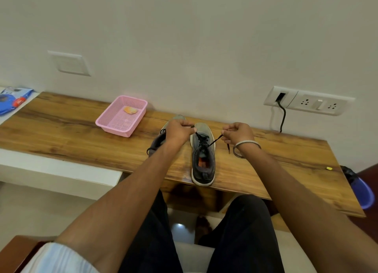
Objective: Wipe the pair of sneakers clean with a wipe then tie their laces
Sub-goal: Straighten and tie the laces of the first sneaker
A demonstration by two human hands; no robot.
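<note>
Fingers of left hand (177,130) and right hand (238,132) each pinch a lace (215,140) end, pulled apart at frame centre, likely to tighten the sneaker (202,150).

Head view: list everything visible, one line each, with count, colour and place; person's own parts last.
sneakers: 2, grey, white soles, mid-table; the other one mostly behind the left hand
laces: black, pulled taut both ways
basket: 1, pink, table's left
wipe: 1, orange, in basket
table: 1, wooden
socket panel: 1, white, wall right, black cable plugged in
bin: 1, blue, far right
left hand: pinches lace
right hand: pinches lace, bangle on wrist
</note>
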